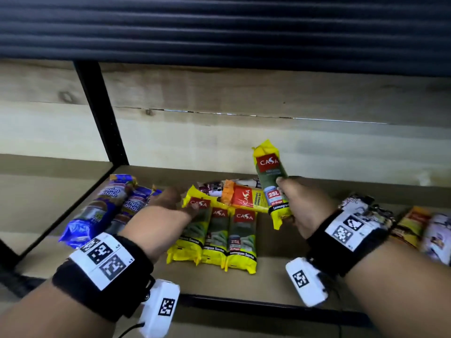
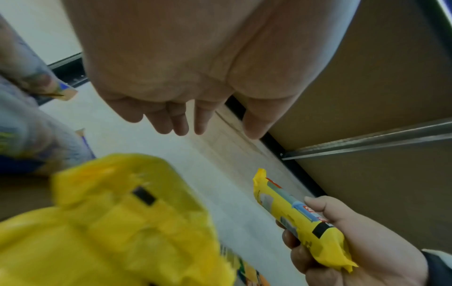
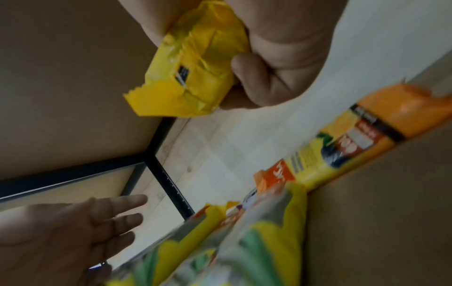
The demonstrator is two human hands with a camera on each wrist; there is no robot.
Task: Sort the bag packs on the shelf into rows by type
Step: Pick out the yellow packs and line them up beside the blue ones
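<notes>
While the right hand is gripping a yellow pack with fingers curled round its lower half, the pack is tilting up off the shelf – at about 1 o'clock from the row of three yellow packs lying side by side. The left hand is hovering flat over that row's 10 o'clock corner, fingers straight and spread, holding nothing. Blue packs are lying at 9 o'clock – an orange-ended pack is lying crosswise behind the row.
</notes>
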